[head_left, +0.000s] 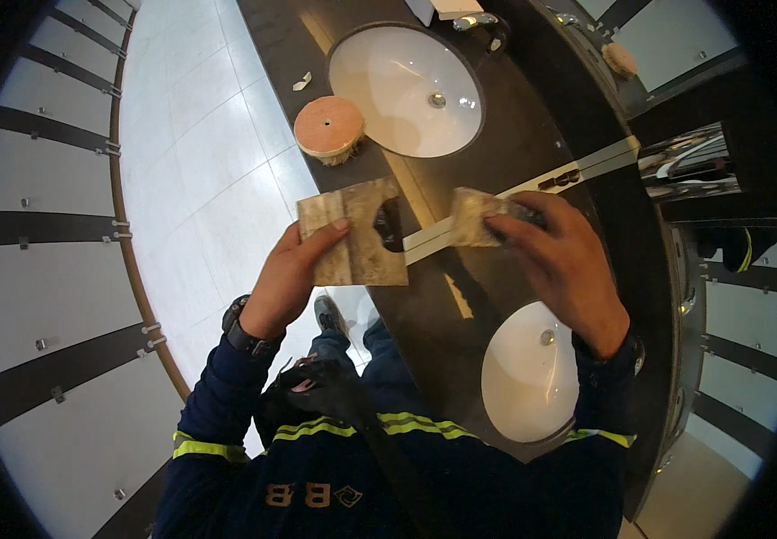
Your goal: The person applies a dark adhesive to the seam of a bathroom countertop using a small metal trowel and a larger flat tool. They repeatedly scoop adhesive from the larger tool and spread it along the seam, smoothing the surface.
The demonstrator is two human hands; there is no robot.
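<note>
We grip the tan board (339, 265) in the left hand (285, 269), thumb flat on its face, apparently to leave the notched edge exposed. Our right hand (564, 251) pinches a smaller tan piece (471, 216). Both are nearer us than the far sink (388, 81); the round brush (328, 124) sits beside that sink on the table (411, 332).

This is a shared washroom, most likely a public or workplace one. Two white oval basins (388, 81) are set into a long dark countertop (514, 99), and a chrome faucet (476, 20) stands beside the farther one. Along the left runs a row of pale doors (65, 189) with small knobs and dark strips between (probably toilet stalls, though the fisheye rim bends them). White tiles (218, 162) cover the floor, and a mirror (748, 355) on the right repeats the doors.
</note>
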